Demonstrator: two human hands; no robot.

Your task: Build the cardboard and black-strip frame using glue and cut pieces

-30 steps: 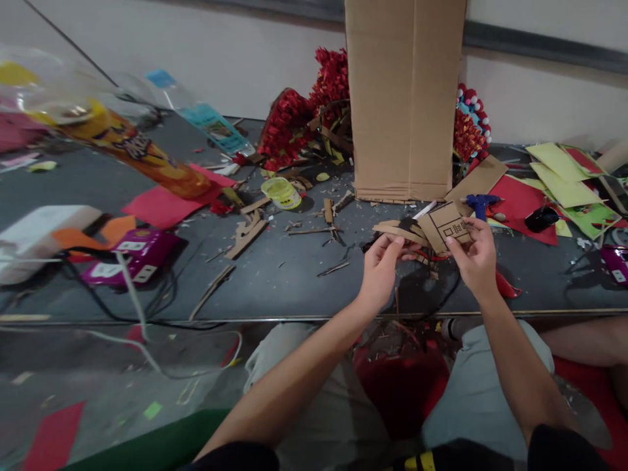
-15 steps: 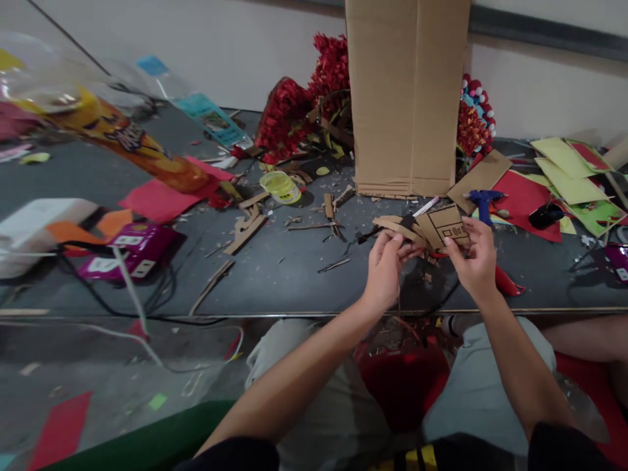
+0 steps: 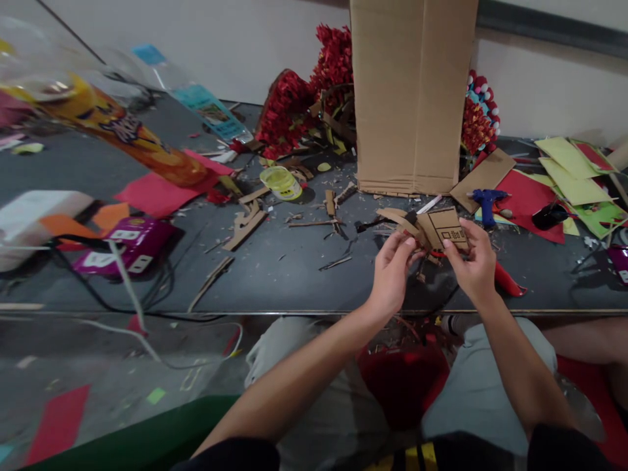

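My right hand point(image 3: 475, 263) pinches a small piece of cardboard point(image 3: 444, 227) with black printed lines, its thumb on the near edge. Close beside it, my left hand point(image 3: 394, 269) is closed on a narrow, curved cardboard strip point(image 3: 394, 214) that meets the left side of the printed piece. Whether the two pieces are joined cannot be made out. Both hands are just above the table near its front edge. A blue glue gun point(image 3: 488, 204) lies just beyond my right hand. Under the held pieces, small scraps are partly hidden by my fingers.
A tall cardboard panel point(image 3: 415, 98) stands behind my hands, with red fringed shapes point(image 3: 287, 114) beside it. Left are a yellow tub point(image 3: 281, 183), a tilted orange bottle point(image 3: 132, 134) and a purple packet point(image 3: 130, 248). Coloured paper point(image 3: 572, 170) lies right. Another person's arm point(image 3: 586, 337) shows at right.
My left hand has moved slightly right, nearer my right hand, and more of the curved strip is tucked behind its fingers. Both hands keep their hold. The view has shifted slightly.
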